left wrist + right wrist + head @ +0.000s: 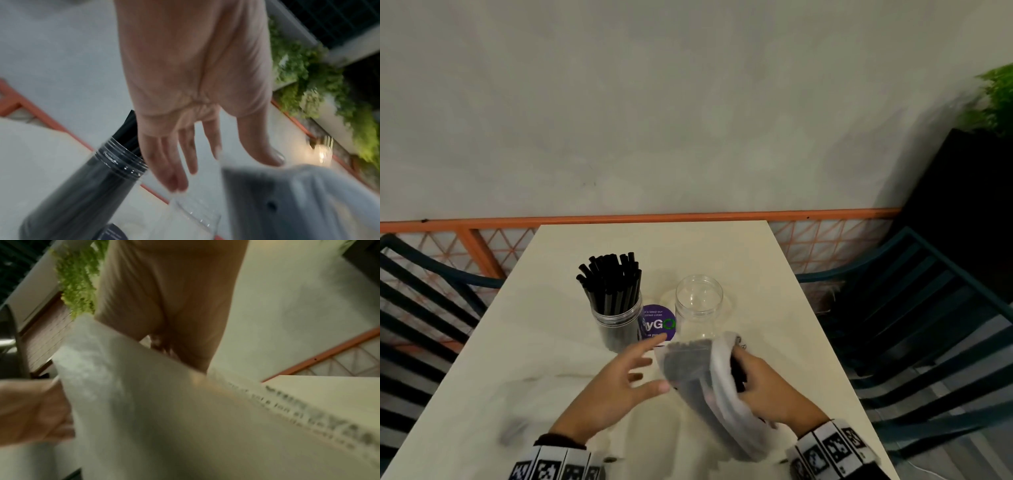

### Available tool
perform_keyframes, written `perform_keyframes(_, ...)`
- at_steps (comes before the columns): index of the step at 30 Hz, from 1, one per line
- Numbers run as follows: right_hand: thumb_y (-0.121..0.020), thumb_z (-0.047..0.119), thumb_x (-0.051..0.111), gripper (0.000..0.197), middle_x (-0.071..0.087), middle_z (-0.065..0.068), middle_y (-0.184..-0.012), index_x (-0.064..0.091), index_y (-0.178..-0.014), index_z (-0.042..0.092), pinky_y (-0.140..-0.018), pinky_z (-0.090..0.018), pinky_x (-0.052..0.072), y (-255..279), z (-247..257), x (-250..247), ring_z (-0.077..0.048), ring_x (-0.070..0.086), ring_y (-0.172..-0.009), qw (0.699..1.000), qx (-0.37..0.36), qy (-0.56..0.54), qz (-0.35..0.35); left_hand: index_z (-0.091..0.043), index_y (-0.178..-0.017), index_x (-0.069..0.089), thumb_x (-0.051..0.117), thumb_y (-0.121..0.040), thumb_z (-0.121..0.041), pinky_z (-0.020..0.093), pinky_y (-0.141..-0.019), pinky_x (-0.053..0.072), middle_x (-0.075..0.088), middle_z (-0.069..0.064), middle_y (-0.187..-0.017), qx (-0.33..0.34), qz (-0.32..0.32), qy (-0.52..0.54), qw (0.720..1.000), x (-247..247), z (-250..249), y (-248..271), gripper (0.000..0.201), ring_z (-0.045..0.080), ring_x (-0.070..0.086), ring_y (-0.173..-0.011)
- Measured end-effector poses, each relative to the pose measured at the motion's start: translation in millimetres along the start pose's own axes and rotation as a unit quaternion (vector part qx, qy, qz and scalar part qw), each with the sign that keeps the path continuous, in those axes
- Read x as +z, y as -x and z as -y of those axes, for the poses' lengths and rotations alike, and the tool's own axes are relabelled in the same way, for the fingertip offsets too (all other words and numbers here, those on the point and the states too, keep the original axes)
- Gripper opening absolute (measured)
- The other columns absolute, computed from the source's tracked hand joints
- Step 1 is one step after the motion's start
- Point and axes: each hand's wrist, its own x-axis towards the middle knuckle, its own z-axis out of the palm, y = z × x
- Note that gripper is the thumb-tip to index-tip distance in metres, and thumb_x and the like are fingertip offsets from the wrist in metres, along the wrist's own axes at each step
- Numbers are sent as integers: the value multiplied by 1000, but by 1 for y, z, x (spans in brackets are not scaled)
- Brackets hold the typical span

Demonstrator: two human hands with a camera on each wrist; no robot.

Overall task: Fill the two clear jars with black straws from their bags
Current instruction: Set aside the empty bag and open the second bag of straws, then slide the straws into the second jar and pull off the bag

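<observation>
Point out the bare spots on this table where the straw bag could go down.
Bare table lies behind both jars toward the far edge, and left of the filled jar. Crowded: the round sticker fills the gap beside the empty jar; both hands and the bag fill the near middle.

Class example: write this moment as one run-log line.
left jar: full of straws | right jar: empty | right hand: grips bag of straws | left hand: open, beside the bag

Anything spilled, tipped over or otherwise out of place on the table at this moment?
Nothing stands out. The filled jar stands upright with its black straws inside, the empty jar is upright beside it, and no loose straws show on the table. The right hand holds the bag; the left hand is open beside it.
</observation>
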Motion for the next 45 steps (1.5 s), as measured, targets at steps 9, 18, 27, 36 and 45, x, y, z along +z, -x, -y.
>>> perform_keyframes(9, -85, 9, 56, 22, 62, 8, -88, 59, -107, 12, -69, -3, 42, 3, -14, -13, -5, 58, -89, 992, 118, 50, 9, -33, -103, 70, 69, -76, -2, 24, -77, 53, 72, 1, -100, 53, -89, 101, 989, 20, -3, -11, 41, 23, 69, -80)
perform_keyframes(18, -76, 11, 62, 16, 69, -8, -85, 63, -92, 5, -60, -18, 45, 2, -1, -17, -9, 59, -69, 993, 82, 82, -28, -25, -53, 60, 66, -77, 3, 23, -65, 52, 68, 12, -63, 45, -200, 102, 973, 36, 1, -16, 37, 12, 60, -62)
perform_keyframes(27, -86, 11, 55, 19, 66, -3, -89, 61, -103, 12, -67, -17, 46, -3, -9, -18, -16, 61, -79, 992, 97, 72, -40, -20, -109, 57, 58, -86, -5, 27, -84, 53, 68, 6, -94, 49, -87, 175, 979, 33, -4, -10, 27, 24, 67, -91)
perform_keyframes(36, -68, 17, 78, 54, 68, 12, -106, 55, -115, 30, -84, -18, 49, -4, -2, -19, -3, 63, -103, 989, 61, -128, 50, 2, -69, 69, 69, -71, 7, 16, -67, 55, 75, -3, -67, 55, -204, 164, 964, 42, -8, -19, 5, 7, 69, -67)
perform_keyframes(45, -54, 29, 72, 33, 73, 13, -77, 64, -85, 19, -74, -16, 49, -9, -12, 3, 0, 64, -77, 977, 2, -182, -107, -2, -79, 57, 53, -88, -2, 26, -76, 57, 69, 11, -77, 29, -211, 186, 959, 47, 1, -20, 10, 19, 68, -76)
